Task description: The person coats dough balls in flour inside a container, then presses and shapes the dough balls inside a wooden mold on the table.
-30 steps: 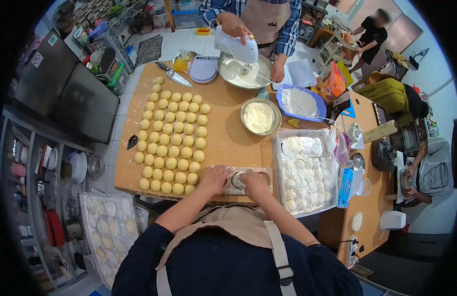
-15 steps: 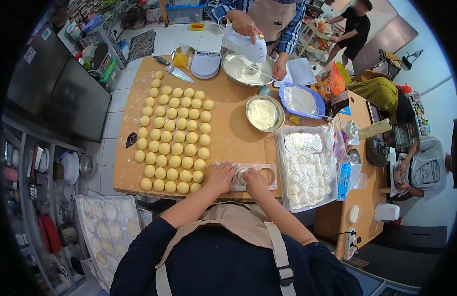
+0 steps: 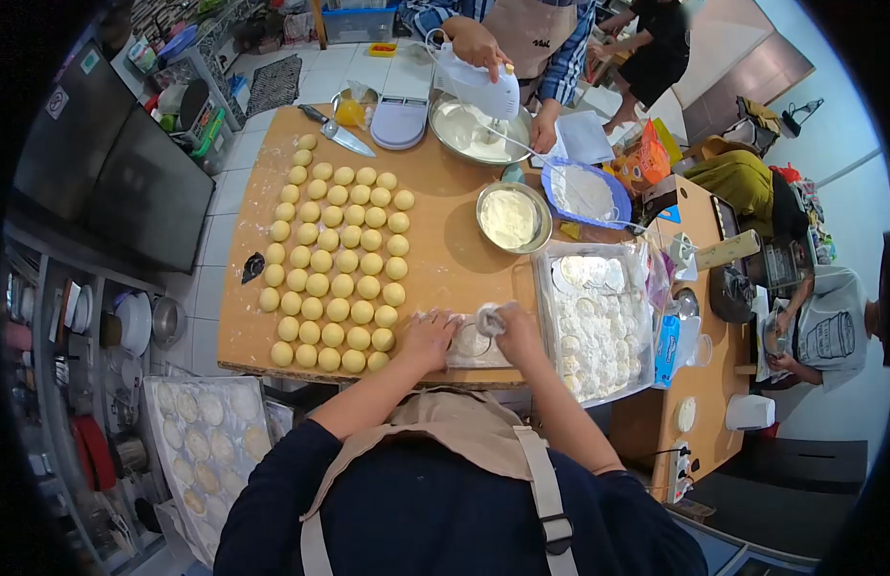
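My left hand [image 3: 427, 343] grips the left end of a flour-dusted wooden mould [image 3: 479, 360] at the table's front edge. One round hollow of the mould shows beside its fingers. Just above the mould's right part, my right hand [image 3: 518, 335] is closed on a small round whitish cup-like piece [image 3: 489, 319], tilted on its side; its exact kind is unclear. Left of my hands, rows of yellow dough balls [image 3: 341, 286] cover the table. To the right stands a clear plastic tray [image 3: 547, 331] of floured, flattened rounds [image 3: 594, 326].
Across the table [image 3: 445, 259], another person's hand [image 3: 476, 48] holds a hand mixer [image 3: 479, 86] in a metal bowl [image 3: 445, 144]. Nearby are a smaller bowl [image 3: 543, 230], a blue flour basket [image 3: 625, 206], a kitchen scale [image 3: 399, 127] and a knife [image 3: 349, 141]. A tray of rounds [image 3: 157, 451] stands lower left.
My right hand has lifted the round whitish piece off the mould, up and to the right, uncovering a hollow. My left hand stays on the mould. A person in the background has moved left.
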A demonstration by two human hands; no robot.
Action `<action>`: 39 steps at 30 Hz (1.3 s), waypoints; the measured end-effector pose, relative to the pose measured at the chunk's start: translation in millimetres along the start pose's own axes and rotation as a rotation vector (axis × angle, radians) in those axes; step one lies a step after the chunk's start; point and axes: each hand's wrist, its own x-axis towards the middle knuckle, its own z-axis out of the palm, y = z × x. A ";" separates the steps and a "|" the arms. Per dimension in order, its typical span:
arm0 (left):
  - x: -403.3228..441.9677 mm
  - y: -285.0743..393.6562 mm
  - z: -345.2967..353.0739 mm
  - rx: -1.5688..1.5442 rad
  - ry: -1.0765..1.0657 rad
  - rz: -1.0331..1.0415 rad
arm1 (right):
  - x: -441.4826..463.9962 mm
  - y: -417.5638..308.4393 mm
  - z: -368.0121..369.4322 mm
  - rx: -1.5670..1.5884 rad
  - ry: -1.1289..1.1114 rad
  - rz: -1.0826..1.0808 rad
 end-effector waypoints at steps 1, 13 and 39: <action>-2.3 1.0 -0.8 -0.005 0.004 0.002 | 2.0 1.6 -5.0 -0.003 0.018 0.013; 4.4 -2.4 7.4 0.005 -0.002 -0.003 | -12.7 -3.9 39.4 -0.187 -0.206 -0.133; 9.7 -4.3 19.6 0.038 0.027 -0.003 | 0.2 7.7 12.1 0.077 0.019 -0.101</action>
